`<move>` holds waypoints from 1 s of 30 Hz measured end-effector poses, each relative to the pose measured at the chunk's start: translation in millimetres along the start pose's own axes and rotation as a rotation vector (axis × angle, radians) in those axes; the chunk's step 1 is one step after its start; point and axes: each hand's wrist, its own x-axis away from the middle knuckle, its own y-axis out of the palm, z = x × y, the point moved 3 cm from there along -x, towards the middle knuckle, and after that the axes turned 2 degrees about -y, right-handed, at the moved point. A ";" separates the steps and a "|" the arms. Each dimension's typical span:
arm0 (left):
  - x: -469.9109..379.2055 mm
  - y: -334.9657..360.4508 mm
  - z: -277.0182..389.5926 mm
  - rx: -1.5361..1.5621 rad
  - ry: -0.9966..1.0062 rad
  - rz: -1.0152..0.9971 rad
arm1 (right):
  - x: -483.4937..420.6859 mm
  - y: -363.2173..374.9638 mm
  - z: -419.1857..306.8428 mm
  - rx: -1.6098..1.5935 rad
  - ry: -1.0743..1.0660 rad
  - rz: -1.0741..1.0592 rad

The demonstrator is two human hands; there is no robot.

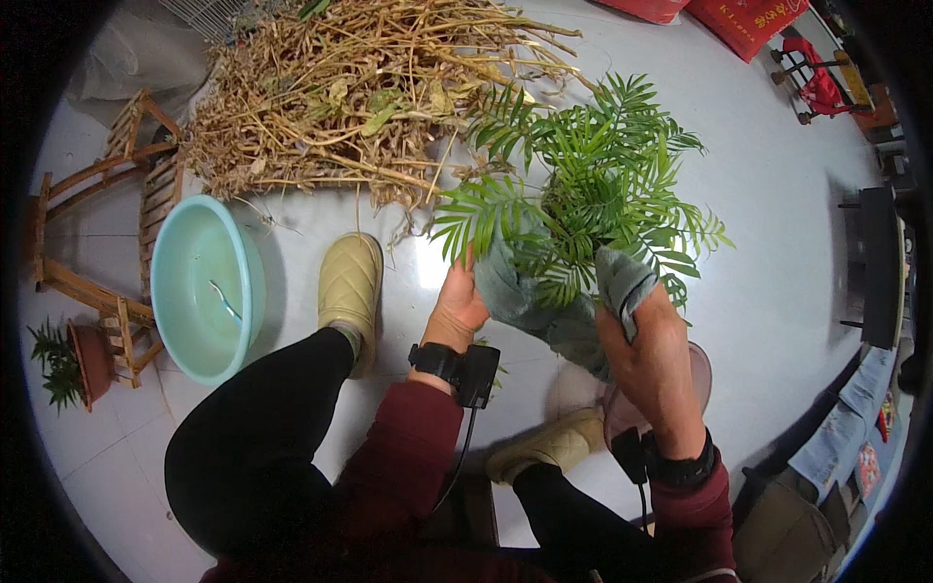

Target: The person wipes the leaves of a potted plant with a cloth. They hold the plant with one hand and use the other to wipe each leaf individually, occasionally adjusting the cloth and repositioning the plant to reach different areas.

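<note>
A leafy green potted plant [605, 182] with feathery fronds is before me, its pot mostly hidden. A grey-green cloth [532, 299] hangs below and around its near side. My left hand [463, 299] is at the cloth's left edge, under a frond; its fingertips are hidden, so its grip cannot be made out. My right hand [652, 346] pinches a bunched end of the cloth against the plant's lower right leaves. Both wrists wear black straps with small boxes and cables.
Dried plant stalks [350, 109] are heaped beyond. At left are a light-blue basin [204, 291] holding a toothbrush [226, 302], a wooden rack [95, 291] and another potted plant [91, 364]. A pinkish container [700, 379] stands partly behind my right wrist. Red bags [751, 25] lie at upper right.
</note>
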 end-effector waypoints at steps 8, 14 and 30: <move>3.3 8.6 11.9 0.052 0.062 -0.406 | 5.9 1.0 17.5 -0.127 -0.006 0.087; 0.5 22.0 9.7 0.011 0.019 -0.444 | 6.1 7.1 25.7 -0.091 0.082 0.080; 48.7 42.1 3.7 -0.061 -0.015 -0.237 | 19.4 31.9 22.6 0.059 0.044 -0.037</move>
